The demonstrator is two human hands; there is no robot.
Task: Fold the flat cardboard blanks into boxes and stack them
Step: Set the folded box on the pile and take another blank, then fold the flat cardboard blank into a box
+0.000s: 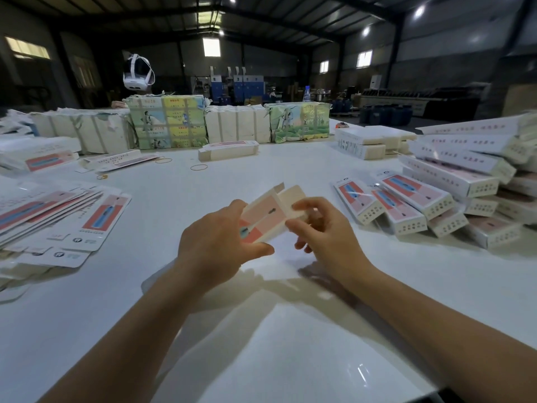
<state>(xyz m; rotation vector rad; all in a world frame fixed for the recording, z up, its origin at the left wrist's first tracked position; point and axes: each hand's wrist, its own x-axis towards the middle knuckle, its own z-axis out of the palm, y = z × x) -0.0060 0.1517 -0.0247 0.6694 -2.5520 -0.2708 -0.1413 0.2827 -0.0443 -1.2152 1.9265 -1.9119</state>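
A partly folded box (266, 215), pink and red with a toothbrush picture, hangs above the white table (261, 344) at the centre. My left hand (216, 242) grips its near end, thumb under the lower edge. My right hand (318, 228) pinches the far end, where a plain cardboard end flap (292, 194) stands open. Flat blanks (58, 222) lie fanned in a pile at the left. Folded boxes (430, 205) are stacked in a heap at the right.
Wrapped bundles of blanks (167, 123) line the table's far side, with one folded box (228, 149) in front of them. Rubber bands (199, 167) lie loose on the table. A person wearing a white headset (138, 72) sits behind the bundles. More white boxes (369, 141) stand far right.
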